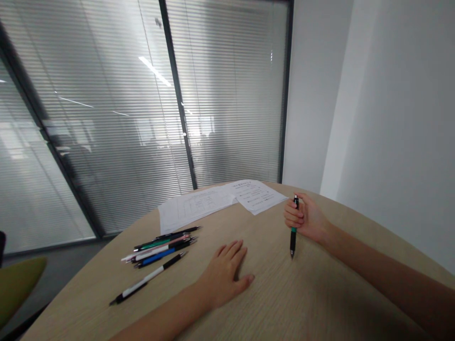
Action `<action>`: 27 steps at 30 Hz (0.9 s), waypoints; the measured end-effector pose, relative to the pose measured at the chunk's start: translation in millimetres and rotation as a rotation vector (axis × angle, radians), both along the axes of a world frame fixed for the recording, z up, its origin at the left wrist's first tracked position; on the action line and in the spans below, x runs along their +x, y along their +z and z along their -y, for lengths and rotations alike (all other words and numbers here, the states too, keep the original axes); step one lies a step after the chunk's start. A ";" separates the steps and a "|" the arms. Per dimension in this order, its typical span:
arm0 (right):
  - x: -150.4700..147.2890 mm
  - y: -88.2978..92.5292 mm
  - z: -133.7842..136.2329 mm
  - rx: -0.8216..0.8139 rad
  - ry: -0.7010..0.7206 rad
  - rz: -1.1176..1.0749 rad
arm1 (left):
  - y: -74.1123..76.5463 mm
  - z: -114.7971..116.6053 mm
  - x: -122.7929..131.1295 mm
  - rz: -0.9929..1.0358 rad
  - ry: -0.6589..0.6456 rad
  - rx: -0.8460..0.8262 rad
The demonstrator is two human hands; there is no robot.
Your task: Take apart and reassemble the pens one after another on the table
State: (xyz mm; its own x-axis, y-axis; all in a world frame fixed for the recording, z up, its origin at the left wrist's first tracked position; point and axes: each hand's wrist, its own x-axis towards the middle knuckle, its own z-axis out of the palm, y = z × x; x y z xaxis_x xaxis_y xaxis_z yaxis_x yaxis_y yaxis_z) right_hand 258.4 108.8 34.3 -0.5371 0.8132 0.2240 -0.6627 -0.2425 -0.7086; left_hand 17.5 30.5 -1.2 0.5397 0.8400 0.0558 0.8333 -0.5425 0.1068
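My right hand (307, 217) is wrapped round a green and black pen (293, 240), thumb at its top end. The pen stands nearly upright with its tip down, close to the tabletop; whether it touches I cannot tell. My left hand (224, 273) lies flat on the wooden table, fingers spread, holding nothing. To its left rests a white and black pen (145, 280) by itself. Just beyond that is a bunch of several pens (159, 248), among them a blue pen (156, 257), lying side by side and partly overlapping.
Printed paper sheets (199, 205) lie at the far side of the round table (270, 308), a second sheet (259, 197) overlapping at the right. A yellow-green chair (21, 286) is at the lower left. Behind stand a glass partition with blinds (227, 94) and a white wall (398, 118).
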 end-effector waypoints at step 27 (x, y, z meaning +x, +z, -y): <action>62.8 -37.2 -56.9 -0.020 -0.538 0.841 | 2.9 1.2 0.3 0.010 0.008 -0.007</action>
State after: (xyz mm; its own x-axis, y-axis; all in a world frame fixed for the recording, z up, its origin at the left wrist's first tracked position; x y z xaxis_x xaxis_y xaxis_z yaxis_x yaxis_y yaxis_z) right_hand 321.2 165.7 -2.9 -0.0738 0.9943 -0.0767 0.0276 -0.0748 -0.9968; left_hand 17.8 29.3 1.7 0.5326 0.8445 0.0555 0.8362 -0.5353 0.1193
